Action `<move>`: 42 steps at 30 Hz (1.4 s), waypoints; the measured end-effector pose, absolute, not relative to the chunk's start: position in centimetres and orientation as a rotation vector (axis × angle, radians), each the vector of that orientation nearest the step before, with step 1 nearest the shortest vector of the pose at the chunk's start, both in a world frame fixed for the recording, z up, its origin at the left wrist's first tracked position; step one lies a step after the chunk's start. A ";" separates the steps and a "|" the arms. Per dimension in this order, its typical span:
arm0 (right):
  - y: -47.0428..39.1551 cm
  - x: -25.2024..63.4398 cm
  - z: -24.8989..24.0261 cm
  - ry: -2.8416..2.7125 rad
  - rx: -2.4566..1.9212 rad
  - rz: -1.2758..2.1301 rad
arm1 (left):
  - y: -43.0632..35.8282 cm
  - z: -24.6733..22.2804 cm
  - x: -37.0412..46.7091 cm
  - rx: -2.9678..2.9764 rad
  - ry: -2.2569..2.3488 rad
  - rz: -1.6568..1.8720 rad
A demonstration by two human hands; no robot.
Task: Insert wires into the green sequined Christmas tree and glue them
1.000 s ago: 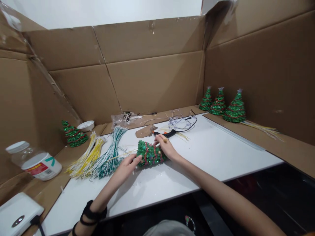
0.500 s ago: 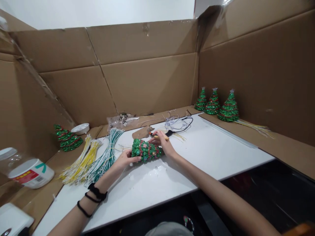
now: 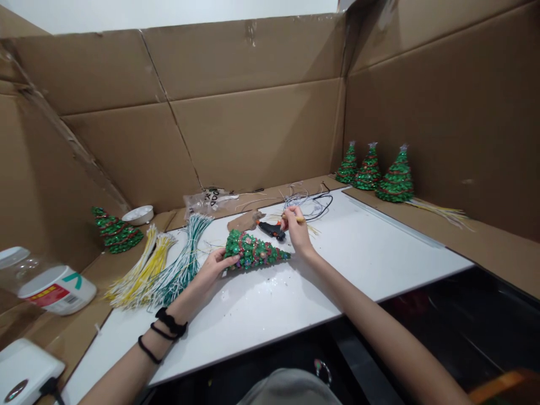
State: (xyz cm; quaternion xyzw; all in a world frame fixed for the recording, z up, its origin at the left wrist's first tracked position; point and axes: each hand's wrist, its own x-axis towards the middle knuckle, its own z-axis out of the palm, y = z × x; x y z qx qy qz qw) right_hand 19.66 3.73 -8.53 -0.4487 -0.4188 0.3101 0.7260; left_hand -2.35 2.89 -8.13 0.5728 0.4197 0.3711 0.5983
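Observation:
My left hand (image 3: 216, 264) grips the wide base of a small green Christmas tree (image 3: 255, 251), which lies on its side above the white board with its tip to the right. Red garland and small coloured ornaments wind round it. Beyond the tip, my right hand (image 3: 297, 228) is closed round a thin yellowish stick-like tool (image 3: 300, 219); its working end is hard to make out. Just left of that hand lies a black glue gun (image 3: 271, 229) with an orange nozzle, beside a piece of brown cardboard (image 3: 241, 222).
Green-and-white wires (image 3: 185, 259) and yellow-and-white wires (image 3: 147, 270) lie in bundles at left. A white bowl (image 3: 143, 214), another tree (image 3: 116, 233) and a plastic jar (image 3: 63, 289) stand beyond. Three finished-looking trees (image 3: 395, 180) stand at right. Cardboard walls (image 3: 253, 129) enclose the board.
My right hand has drawn back from the tree toward the upper right, uncovering its tip and the glue gun. My left hand still holds the tree.

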 end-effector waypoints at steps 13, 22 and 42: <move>4.4 18.8 -10.9 -1.381 -1.127 0.841 | 3.2 -7.7 -2.8 1.308 1.003 1.020; 4.0 19.2 -11.3 -1.805 -1.334 0.578 | 3.2 -8.4 -3.3 1.339 0.871 0.856; 13.4 22.8 -8.8 -1.719 -2.076 0.093 | 4.1 -9.6 -3.4 1.484 0.983 0.821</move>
